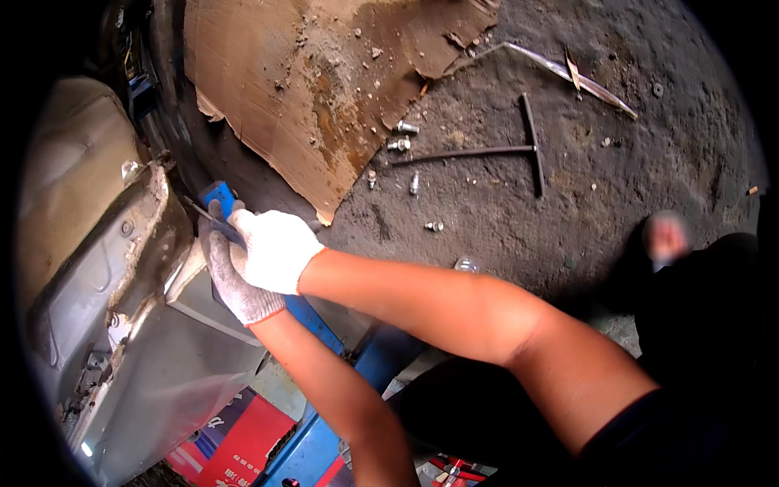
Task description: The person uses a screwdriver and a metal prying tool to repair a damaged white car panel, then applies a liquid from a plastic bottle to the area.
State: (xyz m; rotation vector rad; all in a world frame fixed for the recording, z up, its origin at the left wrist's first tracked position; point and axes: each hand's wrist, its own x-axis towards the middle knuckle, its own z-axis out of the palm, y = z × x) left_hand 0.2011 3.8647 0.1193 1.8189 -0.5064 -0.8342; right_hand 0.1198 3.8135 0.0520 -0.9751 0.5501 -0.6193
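My left hand [233,280] and my right hand [277,250], both in white knit gloves, press together beside the torn edge of a vehicle body panel [203,353]. Their fingers curl closed around a blue block-shaped piece [217,195], whose end sticks out beyond the fingertips. A thin metal rod [197,209] points from the grip toward the panel. Most of what lies between the gloves is hidden. My right glove partly covers the left one.
A blue metal beam [373,357] runs below my forearms, near a red box [243,450]. Dirty cardboard [308,89] covers the far floor. Right of it lie a T-handle wrench [471,152], several loose bolts [415,184] and a thin clear plastic strip [568,73].
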